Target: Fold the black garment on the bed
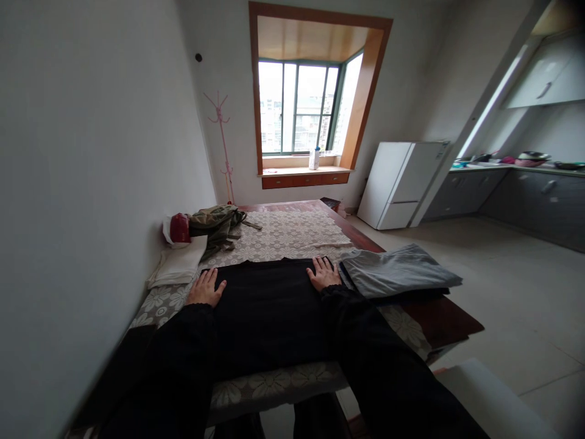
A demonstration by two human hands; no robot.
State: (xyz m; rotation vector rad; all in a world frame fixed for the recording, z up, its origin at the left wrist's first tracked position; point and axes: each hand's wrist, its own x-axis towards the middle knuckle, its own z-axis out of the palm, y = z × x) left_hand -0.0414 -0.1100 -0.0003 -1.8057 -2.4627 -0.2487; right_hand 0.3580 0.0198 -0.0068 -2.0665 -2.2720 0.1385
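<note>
A black garment (pixel 272 311) lies spread flat on the table in front of me. My left hand (pixel 206 289) rests palm down on its far left corner, fingers spread. At the far right corner, my right hand (pixel 324 274) also lies flat with its fingers apart. Just right of that hand is a stack of folded clothes, a grey garment (pixel 397 271) on top and something black under it. My dark sleeves cover parts of the black garment's sides.
A patterned tablecloth (pixel 292 231) covers much of the wooden table (pixel 365 238). An olive-green backpack (pixel 219 222), a red-and-white bag (pixel 178 228) and folded white cloth (pixel 180 265) sit along the left wall. Beyond stand a pink coat rack (pixel 222 137) and a white fridge (pixel 397 183).
</note>
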